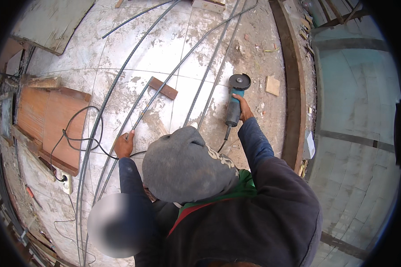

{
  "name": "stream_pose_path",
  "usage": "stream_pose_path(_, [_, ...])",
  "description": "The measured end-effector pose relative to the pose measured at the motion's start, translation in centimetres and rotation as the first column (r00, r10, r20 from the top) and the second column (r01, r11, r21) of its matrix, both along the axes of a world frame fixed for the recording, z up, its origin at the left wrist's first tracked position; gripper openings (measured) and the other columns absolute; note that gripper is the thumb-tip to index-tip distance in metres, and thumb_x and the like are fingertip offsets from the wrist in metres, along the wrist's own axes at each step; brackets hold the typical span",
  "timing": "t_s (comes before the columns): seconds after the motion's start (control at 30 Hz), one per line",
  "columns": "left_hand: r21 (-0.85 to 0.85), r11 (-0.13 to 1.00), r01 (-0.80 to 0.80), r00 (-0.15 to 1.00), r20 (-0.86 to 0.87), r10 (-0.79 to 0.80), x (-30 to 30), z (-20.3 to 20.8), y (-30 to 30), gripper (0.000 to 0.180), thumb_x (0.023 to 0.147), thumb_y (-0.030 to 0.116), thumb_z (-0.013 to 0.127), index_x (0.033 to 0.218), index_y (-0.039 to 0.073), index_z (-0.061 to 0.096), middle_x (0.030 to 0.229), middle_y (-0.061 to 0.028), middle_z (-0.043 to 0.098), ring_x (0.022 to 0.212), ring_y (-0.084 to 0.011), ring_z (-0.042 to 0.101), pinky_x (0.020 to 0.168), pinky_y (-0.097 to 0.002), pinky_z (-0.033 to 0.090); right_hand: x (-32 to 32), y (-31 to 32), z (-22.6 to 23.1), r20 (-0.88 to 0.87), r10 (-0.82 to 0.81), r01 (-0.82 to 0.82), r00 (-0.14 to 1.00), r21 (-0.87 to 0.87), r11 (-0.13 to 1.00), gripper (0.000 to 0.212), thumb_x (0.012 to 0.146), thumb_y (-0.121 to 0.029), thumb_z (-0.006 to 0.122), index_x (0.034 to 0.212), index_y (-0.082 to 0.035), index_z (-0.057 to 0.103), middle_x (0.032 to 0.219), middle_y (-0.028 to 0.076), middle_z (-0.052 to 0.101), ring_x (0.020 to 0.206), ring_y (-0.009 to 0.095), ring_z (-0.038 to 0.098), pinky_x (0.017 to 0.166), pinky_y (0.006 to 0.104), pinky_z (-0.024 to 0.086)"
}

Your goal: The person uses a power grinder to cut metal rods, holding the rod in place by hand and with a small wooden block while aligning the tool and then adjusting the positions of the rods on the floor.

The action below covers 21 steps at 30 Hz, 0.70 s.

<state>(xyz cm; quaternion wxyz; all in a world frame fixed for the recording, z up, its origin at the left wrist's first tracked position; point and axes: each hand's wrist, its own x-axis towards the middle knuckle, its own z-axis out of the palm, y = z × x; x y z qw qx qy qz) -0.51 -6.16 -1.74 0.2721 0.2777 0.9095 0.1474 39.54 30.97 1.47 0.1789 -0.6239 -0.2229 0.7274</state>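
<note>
My right hand [244, 108] is wrapped around the body of a teal and black angle grinder [233, 107]. Its dark disc [239, 81] points away from me, and the grinder's cord runs back under grey cloth. On the left, my left hand [124, 145] grips a steel reinforcing rod [141, 116] low over the floor. Beyond that hand, the rod crosses a small brown wood block [168, 90]. A second rod [136, 101], its end by the block, runs close alongside. Grey cloth [182, 164] hides the floor between my forearms.
Several long rods [118, 80] stretch over the worn white tiles. A black cable [101, 120] loops across an orange-brown wooden panel [53, 120] to a white socket [67, 184]. A wood offcut [272, 86] lies right of the grinder, before a long dark beam [293, 89].
</note>
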Motion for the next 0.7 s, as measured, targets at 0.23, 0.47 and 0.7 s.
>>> stream_pose_path(0.23, [0.045, 0.999, -0.012, 1.0, -0.007, 0.013, 1.0, 0.4, 0.9, 0.063, 0.091, 0.063, 0.049, 0.077, 0.003, 0.064, 0.077, -0.0256, 0.063, 0.078, -0.0454, 0.061, 0.066, -0.0509, 0.044, 3.6, -1.6, -3.2, 0.729, 0.069, -0.331, 0.681, 0.223, 0.917, 0.076, 0.071, -0.054, 0.074, 0.112, 0.008, 0.059, 0.108, 0.021, 0.066, 0.095, 0.033, 0.066, 0.081, 0.0397, 0.051])
stream_pose_path(0.47, [0.122, 0.985, -0.122, 0.971, -0.193, 0.144, -0.7, 3.5, -0.1, 0.073, 0.084, 0.074, 0.048, 0.073, 0.005, 0.067, 0.072, -0.0226, 0.064, 0.074, -0.0434, 0.062, 0.064, -0.0498, 0.045, 0.7, -3.8, -0.4, 0.874, 0.13, -0.556, 0.467, 0.176, 0.812, 0.084, 0.065, -0.053, 0.074, 0.12, 0.007, 0.055, 0.117, 0.029, 0.063, 0.11, 0.042, 0.062, 0.093, 0.045, 0.048])
stream_pose_path(0.7, [0.071, 0.991, -0.116, 0.957, -0.258, 0.131, -0.4, 11.7, 1.4, 0.071, 0.084, 0.071, 0.051, 0.068, 0.003, 0.063, 0.068, -0.0226, 0.062, 0.069, -0.0429, 0.06, 0.06, -0.0505, 0.042, 1.4, -4.7, -0.4, 0.885, 0.042, -0.517, 0.464, 0.232, 0.824, 0.085, 0.067, -0.054, 0.074, 0.12, 0.009, 0.054, 0.116, 0.029, 0.063, 0.109, 0.042, 0.062, 0.094, 0.0452, 0.048])
